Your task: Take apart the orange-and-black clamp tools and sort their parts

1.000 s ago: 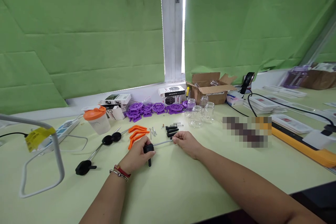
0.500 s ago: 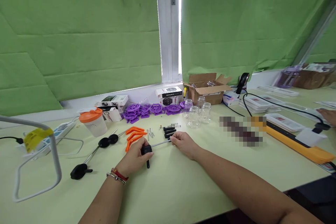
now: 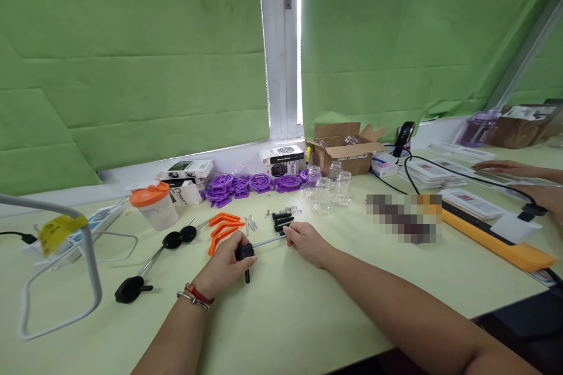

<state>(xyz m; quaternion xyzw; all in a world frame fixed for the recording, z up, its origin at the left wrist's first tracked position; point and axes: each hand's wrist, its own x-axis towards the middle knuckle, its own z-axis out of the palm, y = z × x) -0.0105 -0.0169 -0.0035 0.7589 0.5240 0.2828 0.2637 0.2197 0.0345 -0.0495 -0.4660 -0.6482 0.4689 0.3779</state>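
Observation:
A black plastic part point(image 3: 246, 252) with a short downward peg is gripped in my left hand point(image 3: 229, 261). From it a thin metal rod point(image 3: 268, 241) runs right to the fingertips of my right hand point(image 3: 305, 241), which pinch its far end. Just behind those fingertips lie several black cylindrical pieces point(image 3: 282, 220) and thin springs point(image 3: 291, 210). Orange curved pieces point(image 3: 225, 225) rest behind my left hand, with small metal pins point(image 3: 250, 223) beside them. To the left are more black parts point(image 3: 131, 289) with metal rods attached.
Purple wheel-shaped parts point(image 3: 260, 183), glass jars point(image 3: 323, 193) and an open cardboard box point(image 3: 345, 161) line the back. A shaker cup point(image 3: 157, 214) and grey metal frame point(image 3: 94, 263) stand left. Another person's hands point(image 3: 505, 168) are at far right.
The view has shifted slightly. At the far right, more of the other person's hands and arms has come into view. My hands keep nearly the same hold on the black part and rod.

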